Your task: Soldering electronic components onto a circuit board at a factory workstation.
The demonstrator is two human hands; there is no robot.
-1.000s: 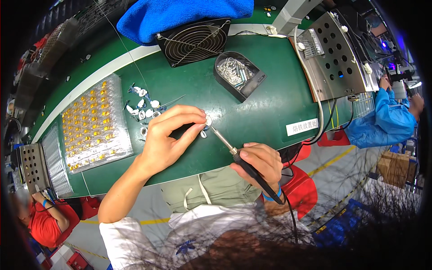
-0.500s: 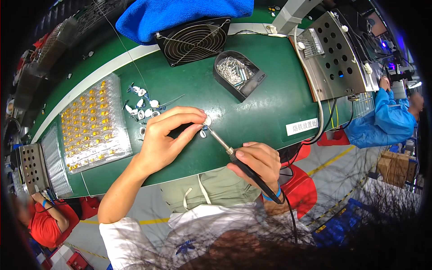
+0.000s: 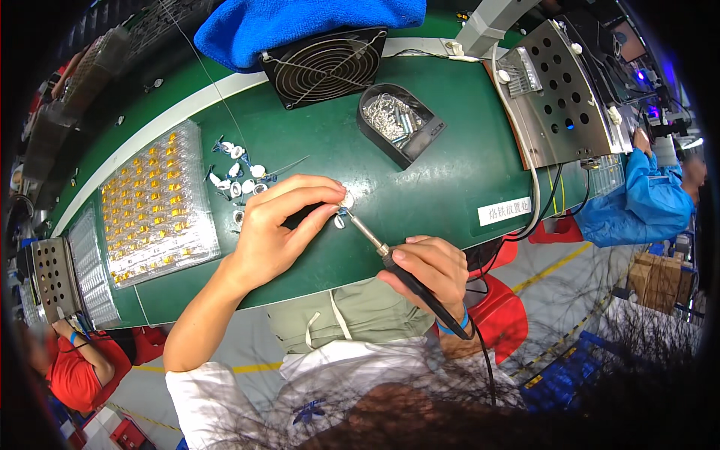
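Between the thumb and forefinger of my left hand (image 3: 281, 225) is a small round white part (image 3: 347, 200), closely pinched. A blue bit and a second white piece (image 3: 340, 222) show just below it. My right hand (image 3: 431, 274) is wrapped round the black handle of a soldering iron (image 3: 370, 234), like a pen. Its metal tip meets the pinched part; whether it touches is too small to tell. Left of my left hand lies a loose group of similar white round parts with blue ends (image 3: 238, 171).
A clear tray of yellow-orange parts (image 3: 159, 210) lies at the left. Behind stand a black fan (image 3: 326, 67) with a blue towel (image 3: 307, 30) and a black bin of metal pieces (image 3: 405, 146). A perforated metal box (image 3: 559, 97) stands right. People in blue (image 3: 637, 195) and red (image 3: 82, 371) sit either side.
Almost nothing differs. My left hand and the soldering iron keep their places, with the tip still at the small white part.
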